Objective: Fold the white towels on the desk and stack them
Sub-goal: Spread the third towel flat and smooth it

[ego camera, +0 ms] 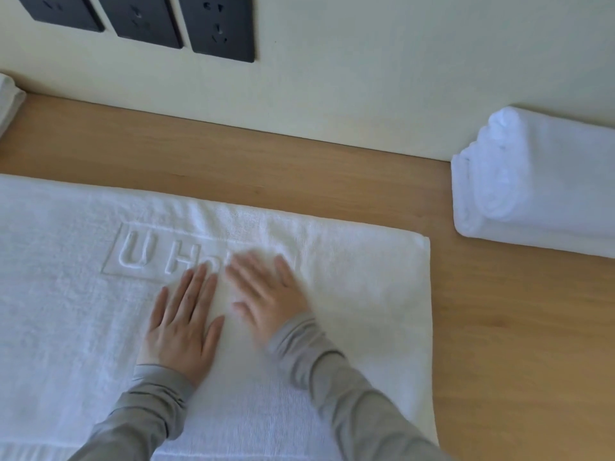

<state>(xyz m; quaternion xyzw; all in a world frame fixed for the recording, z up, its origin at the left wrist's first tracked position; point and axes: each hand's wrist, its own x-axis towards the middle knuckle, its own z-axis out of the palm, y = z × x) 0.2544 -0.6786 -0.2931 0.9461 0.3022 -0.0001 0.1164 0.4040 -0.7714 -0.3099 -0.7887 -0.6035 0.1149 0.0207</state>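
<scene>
Head view looks down on a wood-grain counter [332,168] with a smooth, warm tan surface, set against a plain pale wall [366,61]. One large white terry towel [349,311] lies spread flat across the near left part of the counter, its nap soft and finely looped, its far edge a rounded fold and its right edge straight. An embossed rectangular logo [159,251] is pressed into the pile, with raised letters (partly covered by the fingers, so only "U H" reads clearly).

Towels number three in view: the spread one, one folded white towel [539,181] lying thick and layered at the right against the wall, well apart from the spread one, and a sliver of another white folded towel [8,98] at the far left edge. Three dark rectangular wall sockets [219,28] sit in a row on the wall.

Both hands rest palm down on the spread towel, side by side, in grey ribbed sleeves [349,394]. Left hand [183,327] lies flat with fingers straight and slightly fanned, its grip wide and holding nothing. Right hand [266,294] is motion-blurred, also flat and wide, fingers pointing toward the logo, holding nothing.
</scene>
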